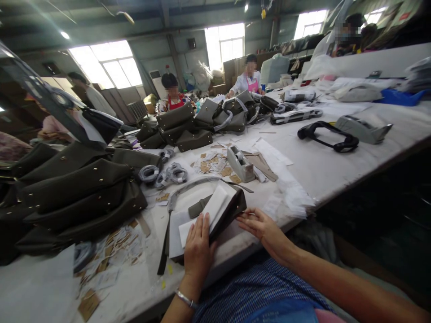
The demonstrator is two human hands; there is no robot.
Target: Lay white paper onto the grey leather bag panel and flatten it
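A dark olive-grey bag with smooth, leathery sides (232, 210) lies near the front edge of the long white table (323, 172), right before the person. It looks boxy and leans a bit. A folded sheet of plain white paper (218, 199) lies across it, next to a small dark grey flap with round corners (198, 207). A strap in pale, see-through wrap (183, 188) curves behind it like a hoop.

The left hand (198, 244) is flat, with its fingers out straight on the paper and the bag. The right hand (257, 224) has its fingertips at the bag's right corner; I cannot tell if they pinch it.

I see no words on the bag. Little brown card tags (89, 305) lie about, but any print is too small to read.
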